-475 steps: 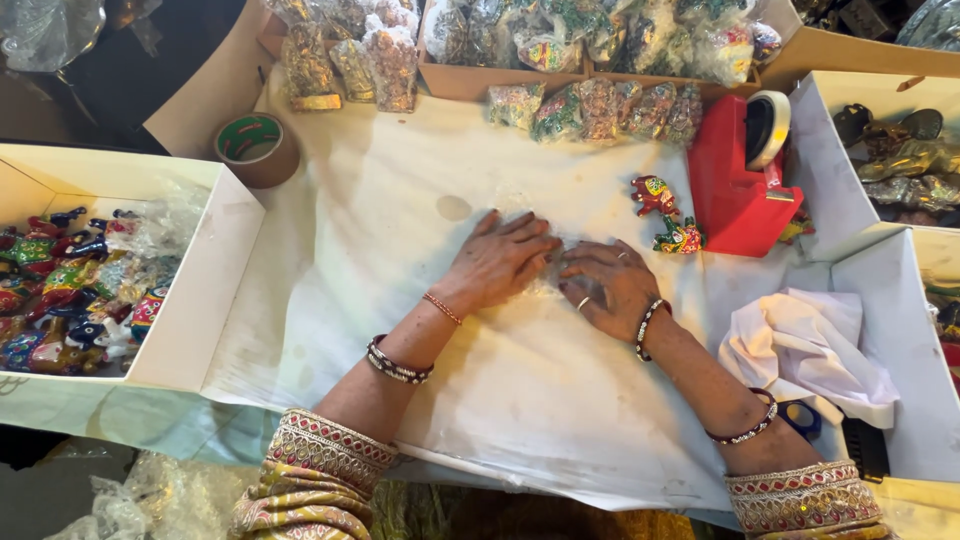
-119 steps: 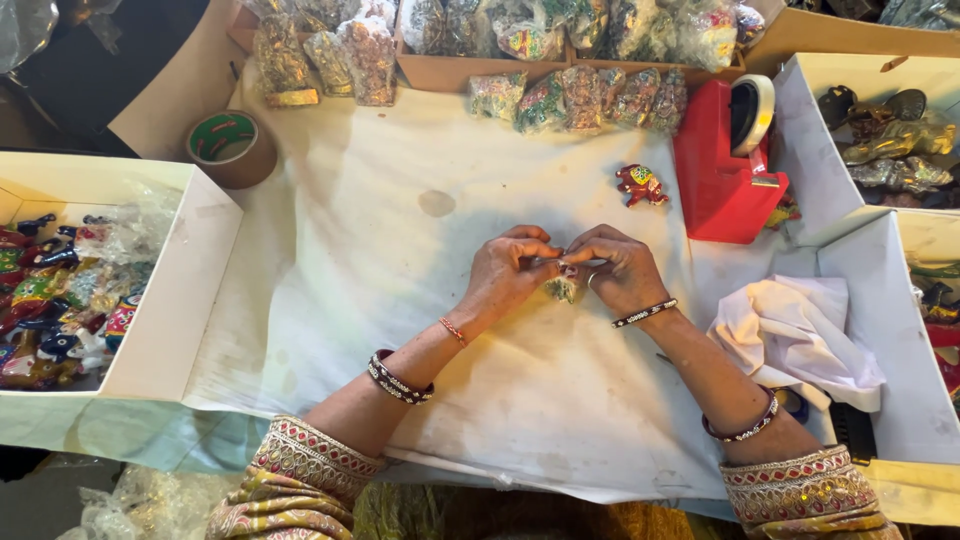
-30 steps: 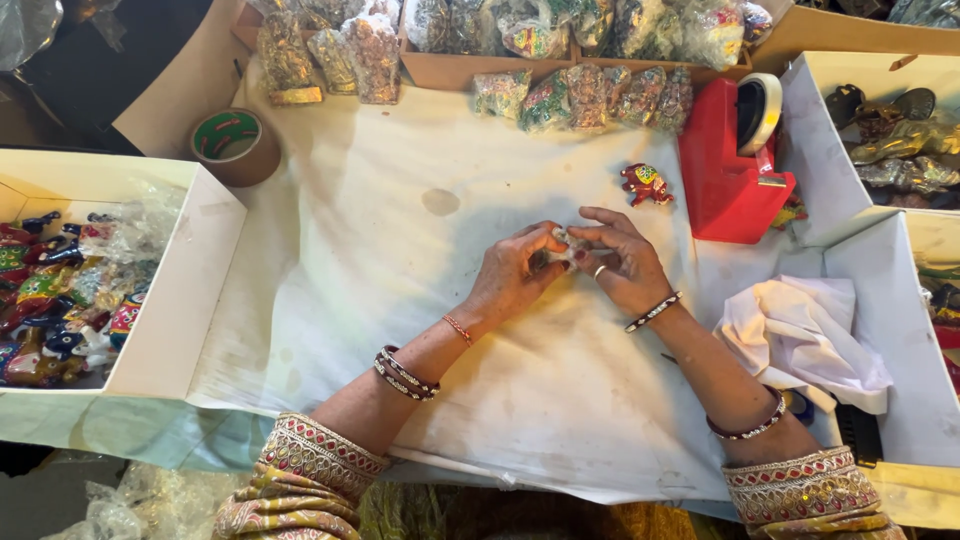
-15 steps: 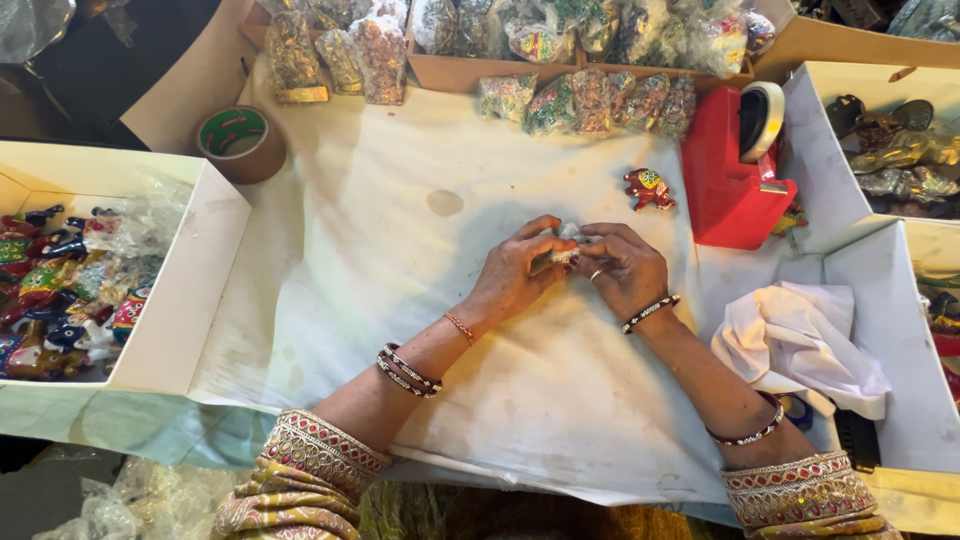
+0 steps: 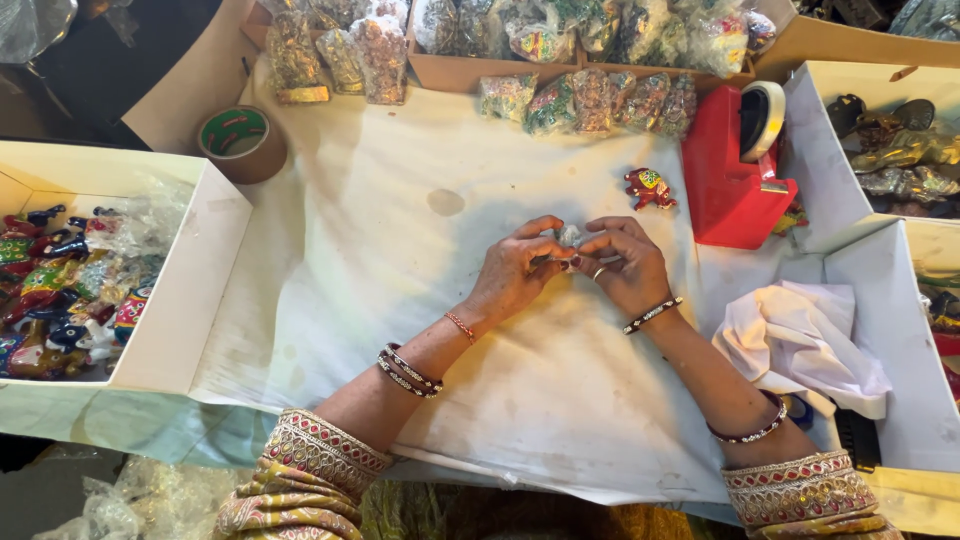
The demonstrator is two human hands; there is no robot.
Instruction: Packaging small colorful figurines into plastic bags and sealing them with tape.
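Stained white paper (image 5: 400, 300) covers the table, and at its middle the left hand (image 5: 515, 272) and right hand (image 5: 625, 265) pinch together on a small crinkly plastic-wrapped figurine (image 5: 568, 238), near a glossy red painted elephant (image 5: 648, 187) and boxy red tape dispenser (image 5: 735, 180).

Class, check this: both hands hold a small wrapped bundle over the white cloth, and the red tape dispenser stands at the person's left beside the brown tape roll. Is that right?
Not quite. The head view shows the red tape dispenser at the person's right, far from the brown tape roll. The rest holds: left hand and right hand hold the small wrapped bundle over the white cloth.
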